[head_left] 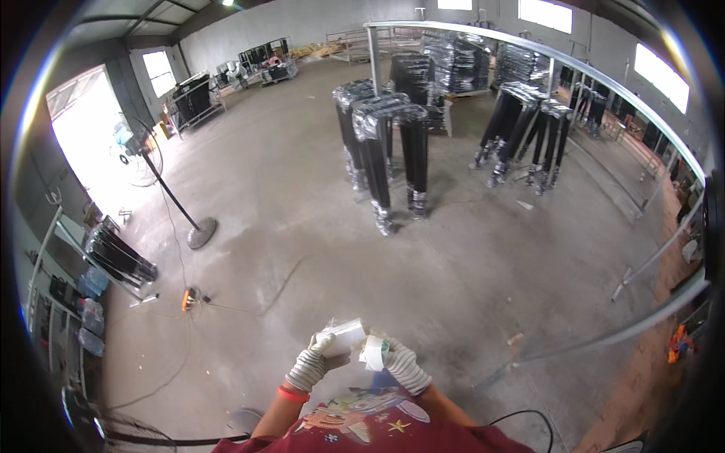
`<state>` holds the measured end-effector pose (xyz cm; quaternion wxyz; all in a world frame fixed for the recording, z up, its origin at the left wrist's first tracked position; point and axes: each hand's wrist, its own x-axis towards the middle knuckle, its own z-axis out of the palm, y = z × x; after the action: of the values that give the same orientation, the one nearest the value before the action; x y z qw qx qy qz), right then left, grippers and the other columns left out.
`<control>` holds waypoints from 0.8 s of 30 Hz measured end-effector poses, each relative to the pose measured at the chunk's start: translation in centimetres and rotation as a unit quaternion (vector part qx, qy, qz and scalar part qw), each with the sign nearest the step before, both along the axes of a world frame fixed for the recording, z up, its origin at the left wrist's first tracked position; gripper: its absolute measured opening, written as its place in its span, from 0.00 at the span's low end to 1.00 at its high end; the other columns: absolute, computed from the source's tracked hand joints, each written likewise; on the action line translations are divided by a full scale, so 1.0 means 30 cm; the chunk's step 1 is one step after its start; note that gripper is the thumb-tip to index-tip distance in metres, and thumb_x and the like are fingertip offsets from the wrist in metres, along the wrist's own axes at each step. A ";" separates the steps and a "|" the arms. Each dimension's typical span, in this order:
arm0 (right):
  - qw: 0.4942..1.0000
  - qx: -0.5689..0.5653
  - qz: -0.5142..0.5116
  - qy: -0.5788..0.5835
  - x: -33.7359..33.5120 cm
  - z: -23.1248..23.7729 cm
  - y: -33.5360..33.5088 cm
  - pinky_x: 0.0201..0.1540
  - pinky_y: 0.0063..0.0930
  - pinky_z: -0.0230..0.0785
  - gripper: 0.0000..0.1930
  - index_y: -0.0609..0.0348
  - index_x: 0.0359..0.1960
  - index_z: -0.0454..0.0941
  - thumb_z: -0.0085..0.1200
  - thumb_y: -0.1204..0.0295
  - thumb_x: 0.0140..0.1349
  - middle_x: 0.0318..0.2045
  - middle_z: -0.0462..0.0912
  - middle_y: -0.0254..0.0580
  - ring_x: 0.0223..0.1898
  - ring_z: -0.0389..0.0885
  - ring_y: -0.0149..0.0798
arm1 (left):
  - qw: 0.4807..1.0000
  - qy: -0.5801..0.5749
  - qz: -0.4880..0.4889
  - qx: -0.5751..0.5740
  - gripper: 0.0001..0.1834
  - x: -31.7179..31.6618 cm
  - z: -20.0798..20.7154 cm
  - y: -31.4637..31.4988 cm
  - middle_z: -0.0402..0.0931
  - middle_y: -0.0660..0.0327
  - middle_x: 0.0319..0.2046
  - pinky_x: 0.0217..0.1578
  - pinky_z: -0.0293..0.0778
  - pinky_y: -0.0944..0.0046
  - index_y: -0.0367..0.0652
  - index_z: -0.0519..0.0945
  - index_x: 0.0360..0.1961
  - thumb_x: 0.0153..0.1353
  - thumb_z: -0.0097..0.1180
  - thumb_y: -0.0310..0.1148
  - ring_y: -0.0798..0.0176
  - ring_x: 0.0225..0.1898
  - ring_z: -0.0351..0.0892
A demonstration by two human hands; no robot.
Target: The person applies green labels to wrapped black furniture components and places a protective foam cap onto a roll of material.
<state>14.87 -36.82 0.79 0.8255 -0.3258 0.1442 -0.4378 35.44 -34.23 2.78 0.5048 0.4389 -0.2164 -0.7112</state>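
Observation:
Both of my hands wear pale knitted work gloves and are held close together in front of my dark red shirt. My left hand (311,364) is closed around a white rectangular block (344,337), perhaps a box or a stack of labels. Close by on the right, my right hand (402,364) has its fingers curled at a white curved piece (373,354) with a greenish edge. What this piece is cannot be made out. A red band circles my left wrist.
Plastic-wrapped black metal leg frames (385,128) stand ahead, with a metal rail (483,28) behind and to the right. A pedestal fan (201,232) stands at left. On the floor, a cable runs to an orange power strip (188,299).

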 end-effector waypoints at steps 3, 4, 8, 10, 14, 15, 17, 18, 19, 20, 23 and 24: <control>0.995 -0.020 0.092 -0.035 0.174 0.056 -0.335 0.46 0.23 0.70 0.32 0.60 0.58 0.60 0.60 0.72 0.50 0.45 0.75 0.44 0.45 0.74 0.33 | 0.998 -0.034 0.045 -0.016 0.35 0.183 0.044 -0.234 0.64 0.55 0.50 0.39 0.76 0.54 0.49 0.57 0.58 0.53 0.57 0.44 0.53 0.47 0.70; 0.990 -0.027 0.133 -0.048 0.225 0.072 -0.434 0.46 0.23 0.70 0.32 0.60 0.58 0.61 0.60 0.72 0.50 0.45 0.75 0.43 0.45 0.74 0.33 | 0.997 -0.032 0.057 -0.028 0.36 0.237 0.078 -0.289 0.64 0.56 0.50 0.38 0.77 0.54 0.50 0.56 0.58 0.52 0.58 0.45 0.52 0.44 0.72; 0.977 0.007 0.211 0.000 0.382 0.060 -0.744 0.46 0.23 0.70 0.29 0.62 0.55 0.63 0.59 0.71 0.51 0.45 0.75 0.43 0.43 0.75 0.33 | 0.991 -0.017 0.131 0.017 0.32 0.407 0.042 -0.499 0.71 0.58 0.41 0.27 0.77 0.61 0.49 0.66 0.53 0.49 0.59 0.50 0.58 0.34 0.76; 0.972 0.035 0.233 0.004 0.485 0.027 -0.933 0.47 0.24 0.69 0.27 0.64 0.53 0.65 0.58 0.69 0.52 0.44 0.76 0.43 0.42 0.76 0.33 | 0.985 0.000 0.164 0.062 0.33 0.507 -0.060 -0.596 0.73 0.59 0.37 0.24 0.76 0.63 0.50 0.67 0.52 0.48 0.59 0.52 0.60 0.29 0.76; 0.986 -0.037 0.144 0.082 0.655 -0.045 -1.292 0.50 0.27 0.66 0.22 0.66 0.44 0.73 0.56 0.60 0.54 0.43 0.78 0.44 0.45 0.76 0.35 | 0.970 0.034 0.214 0.112 0.30 0.696 -0.174 -0.879 0.74 0.59 0.28 0.15 0.71 0.67 0.46 0.70 0.47 0.49 0.56 0.56 0.62 0.19 0.74; 0.986 -0.025 0.125 0.107 0.705 0.036 -1.382 0.50 0.27 0.67 0.22 0.66 0.43 0.74 0.56 0.60 0.54 0.43 0.77 0.46 0.45 0.76 0.36 | 0.966 0.050 0.226 0.118 0.29 0.764 -0.187 -0.954 0.75 0.58 0.28 0.14 0.70 0.67 0.44 0.71 0.45 0.50 0.55 0.56 0.63 0.18 0.74; 0.994 -0.031 0.094 0.050 0.790 0.067 -1.599 0.51 0.30 0.67 0.21 0.65 0.42 0.74 0.58 0.61 0.52 0.42 0.78 0.48 0.45 0.76 0.38 | 0.965 0.040 0.224 0.130 0.29 0.908 -0.160 -1.178 0.74 0.60 0.25 0.11 0.66 0.71 0.46 0.72 0.41 0.50 0.53 0.59 0.66 0.15 0.71; 0.993 -0.071 0.049 0.078 0.826 0.018 -1.714 0.51 0.30 0.67 0.21 0.65 0.41 0.74 0.59 0.62 0.51 0.42 0.78 0.48 0.45 0.76 0.39 | 0.971 0.032 0.209 0.109 0.29 0.981 -0.154 -1.299 0.74 0.61 0.25 0.10 0.66 0.72 0.46 0.73 0.40 0.50 0.53 0.60 0.67 0.15 0.71; 0.988 -0.103 0.008 0.115 0.855 0.000 -1.809 0.51 0.31 0.68 0.20 0.65 0.41 0.74 0.59 0.62 0.50 0.41 0.78 0.49 0.45 0.76 0.40 | 0.976 0.032 0.195 0.095 0.28 1.029 -0.137 -1.405 0.74 0.61 0.24 0.10 0.65 0.73 0.46 0.73 0.39 0.49 0.53 0.60 0.68 0.15 0.71; 0.995 -0.085 -0.007 0.059 0.858 0.001 -1.901 0.51 0.31 0.68 0.21 0.64 0.41 0.74 0.59 0.62 0.50 0.41 0.78 0.49 0.45 0.77 0.40 | 0.982 0.024 0.163 0.088 0.29 1.084 -0.097 -1.543 0.74 0.63 0.23 0.10 0.64 0.75 0.46 0.73 0.37 0.48 0.54 0.61 0.69 0.15 0.71; 0.997 -0.008 -0.083 0.006 0.850 0.065 -2.101 0.51 0.33 0.69 0.24 0.64 0.41 0.73 0.59 0.57 0.50 0.41 0.78 0.50 0.44 0.77 0.43 | 0.982 -0.060 0.166 0.062 0.29 1.172 0.063 -1.909 0.71 0.65 0.22 0.14 0.63 0.73 0.48 0.73 0.39 0.48 0.54 0.61 0.71 0.17 0.69; 0.993 0.017 -0.114 0.015 0.867 0.117 -2.162 0.50 0.34 0.69 0.25 0.64 0.41 0.72 0.59 0.56 0.50 0.41 0.78 0.50 0.44 0.77 0.44 | 0.981 -0.095 0.155 0.062 0.30 1.203 0.092 -2.019 0.71 0.65 0.22 0.15 0.64 0.73 0.48 0.72 0.40 0.48 0.54 0.62 0.71 0.18 0.69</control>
<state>40.88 -101.68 4.30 0.7736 -0.2993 0.1999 -0.5215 71.54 -94.80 5.52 0.5579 0.5633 -0.1484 -0.5912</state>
